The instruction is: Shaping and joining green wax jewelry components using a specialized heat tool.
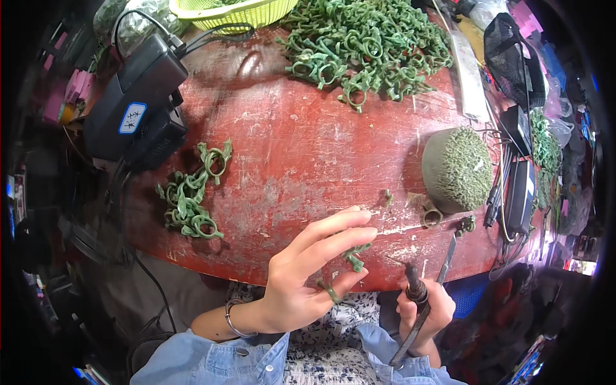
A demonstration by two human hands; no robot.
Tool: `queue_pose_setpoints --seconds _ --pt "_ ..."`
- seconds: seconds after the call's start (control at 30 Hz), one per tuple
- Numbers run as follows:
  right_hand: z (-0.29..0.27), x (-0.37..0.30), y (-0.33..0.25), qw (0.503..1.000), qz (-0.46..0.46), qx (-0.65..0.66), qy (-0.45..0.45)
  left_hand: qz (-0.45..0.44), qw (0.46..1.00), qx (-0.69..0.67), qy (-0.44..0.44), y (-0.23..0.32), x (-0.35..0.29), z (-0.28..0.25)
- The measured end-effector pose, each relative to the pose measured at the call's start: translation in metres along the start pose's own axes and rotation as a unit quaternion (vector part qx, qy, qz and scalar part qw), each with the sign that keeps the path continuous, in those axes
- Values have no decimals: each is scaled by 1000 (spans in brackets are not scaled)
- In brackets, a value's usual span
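My left hand [308, 263] is raised near the front edge of the red table, thumb and fingers curled around a small green wax ring [355, 258]. Part of that ring lies hidden behind the thumb and fingers. In my right hand [431, 311], a dark pen-like tool resembling a soldering iron [416, 285] points up toward the table, and a thin flat metal blade [448, 256] crosses the same fist. The two hands are apart. At the left lies a small cluster of similar green rings [192, 196]; a big heap of them [372, 45] covers the far middle.
A rounded block with a crumbly green top [459, 170] stands at the right, near a small loose ring [432, 218] and green bits [466, 224]. Black power adapters [144, 96] with cables sit left. A yellow-green basket [237, 14] is far back. Cords and a black mesh pouch [513, 61] line the right.
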State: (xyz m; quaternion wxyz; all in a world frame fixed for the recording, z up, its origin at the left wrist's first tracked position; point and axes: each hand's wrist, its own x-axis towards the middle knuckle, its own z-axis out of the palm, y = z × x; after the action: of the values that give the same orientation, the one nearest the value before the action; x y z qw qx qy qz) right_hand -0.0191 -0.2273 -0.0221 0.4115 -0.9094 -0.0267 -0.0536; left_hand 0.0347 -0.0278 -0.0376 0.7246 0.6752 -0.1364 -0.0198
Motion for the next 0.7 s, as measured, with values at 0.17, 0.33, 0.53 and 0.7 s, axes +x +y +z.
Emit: queue_pose_setpoints --seconds 0.17,0.33,0.53,0.7 --pt "8 -1 2 997 -34 -64 4 -13 997 -22 70 1 1 6" --pt "8 1 1 994 -47 -99 -8 27 999 18 16 -6 1 -2" --pt "6 6 -3 990 -50 -126 -26 47 998 26 27 -7 2 -2" --pt "4 6 -5 988 -37 -142 -39 46 998 22 24 -7 2 -3"
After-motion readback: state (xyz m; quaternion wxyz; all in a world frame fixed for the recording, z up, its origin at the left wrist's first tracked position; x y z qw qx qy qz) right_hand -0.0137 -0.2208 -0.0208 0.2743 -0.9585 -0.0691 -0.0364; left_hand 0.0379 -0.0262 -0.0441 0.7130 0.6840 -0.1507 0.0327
